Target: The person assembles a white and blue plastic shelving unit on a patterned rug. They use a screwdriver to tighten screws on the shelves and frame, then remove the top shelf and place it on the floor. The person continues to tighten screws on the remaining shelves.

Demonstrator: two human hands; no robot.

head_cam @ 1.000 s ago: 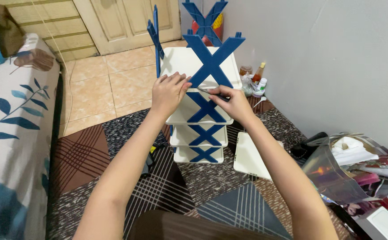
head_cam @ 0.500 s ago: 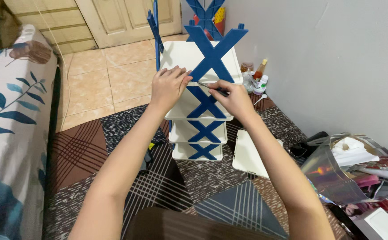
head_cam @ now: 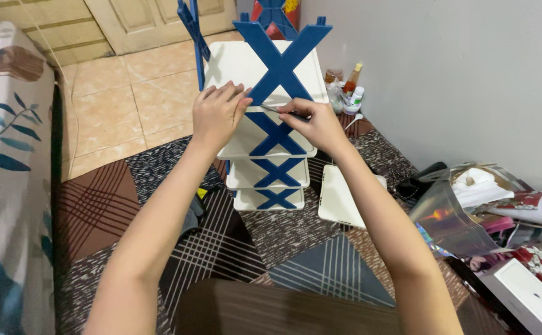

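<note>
A white plastic shelf rack point(head_cam: 246, 65) with blue X-shaped side braces point(head_cam: 280, 53) stands on the patterned rug, with several tiers below. My left hand point(head_cam: 217, 113) rests flat on the near edge of the top white shelf, beside the blue brace. My right hand point(head_cam: 316, 123) grips a thin dark tool point(head_cam: 283, 111), its tip touching the lower leg of the top blue X where it meets the shelf edge. What kind of tool it is cannot be made out.
A loose white shelf panel point(head_cam: 343, 197) lies on the rug point(head_cam: 128, 205) right of the rack. Small bottles point(head_cam: 348, 93) stand by the white wall. Clutter of wrapping and a white box point(head_cam: 525, 291) fills the right. A leaf-print mattress point(head_cam: 7, 161) runs along the left.
Both hands stay on the top shelf edge. The view has tilted slightly, so the rack sits a little lower and more centred in the picture.
</note>
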